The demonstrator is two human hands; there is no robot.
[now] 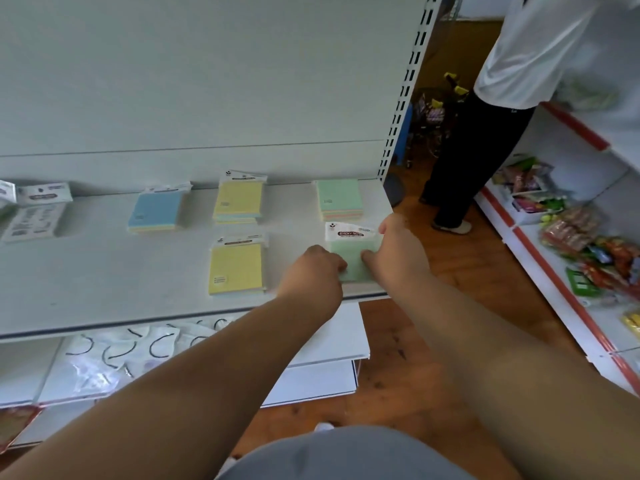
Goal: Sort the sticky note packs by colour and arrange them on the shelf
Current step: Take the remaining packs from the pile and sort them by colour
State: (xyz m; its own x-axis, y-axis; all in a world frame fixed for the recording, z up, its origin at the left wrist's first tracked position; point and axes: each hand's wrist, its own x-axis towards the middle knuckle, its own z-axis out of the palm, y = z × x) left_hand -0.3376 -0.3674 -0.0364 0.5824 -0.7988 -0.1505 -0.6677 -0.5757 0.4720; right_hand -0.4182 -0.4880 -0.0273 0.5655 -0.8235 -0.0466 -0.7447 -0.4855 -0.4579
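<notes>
Both hands rest on a green sticky note pack [351, 258] lying flat at the front right corner of the white shelf [104, 289]. The left hand [317, 271] presses fingers on its left edge; the right hand [398, 251] pinches its right side. Another green pack [339, 199] lies just behind, two yellow packs [237, 265] [239, 199] to the left, then a blue pack [156, 211].

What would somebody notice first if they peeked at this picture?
Probably the two bare arms reaching in from below, with the left hand and right hand both on a green sticky note pack at the shelf's front right corner. Next, the pastel packs in rows: a blue pack, two yellow packs, and another green pack behind.
</notes>
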